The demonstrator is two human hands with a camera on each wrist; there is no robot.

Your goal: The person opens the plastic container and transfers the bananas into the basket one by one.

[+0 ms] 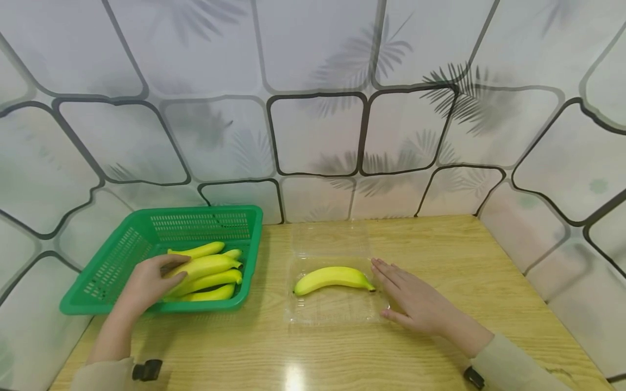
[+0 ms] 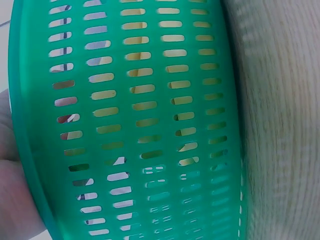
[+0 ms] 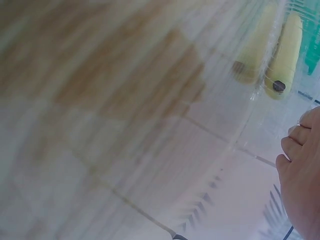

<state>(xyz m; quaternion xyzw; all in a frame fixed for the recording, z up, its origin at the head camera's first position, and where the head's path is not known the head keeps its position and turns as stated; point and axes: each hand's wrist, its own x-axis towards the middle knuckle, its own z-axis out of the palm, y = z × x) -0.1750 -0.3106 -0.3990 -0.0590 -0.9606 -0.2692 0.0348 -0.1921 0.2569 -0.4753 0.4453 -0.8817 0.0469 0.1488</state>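
My left hand (image 1: 146,282) reaches over the near rim of a green plastic basket (image 1: 255,244). Its thumb and fingers grip the left end of the uppermost banana (image 1: 212,264) in a pile of several. In the left wrist view the slotted basket wall hides most of this hand (image 2: 15,195). A single banana (image 1: 332,278) lies in a clear plastic clamshell box (image 1: 337,315), whose lid is folded back. Beside the box's right edge, my right hand (image 1: 415,298) rests with straight fingers. The right wrist view shows the banana's dark tip (image 3: 279,87) through the plastic.
All of this stands on a wood-grain table (image 1: 254,353). Patterned wall covering (image 1: 318,136) rises behind the table and along both sides. The basket stands left of the clear box, with a strip of tabletop between them.
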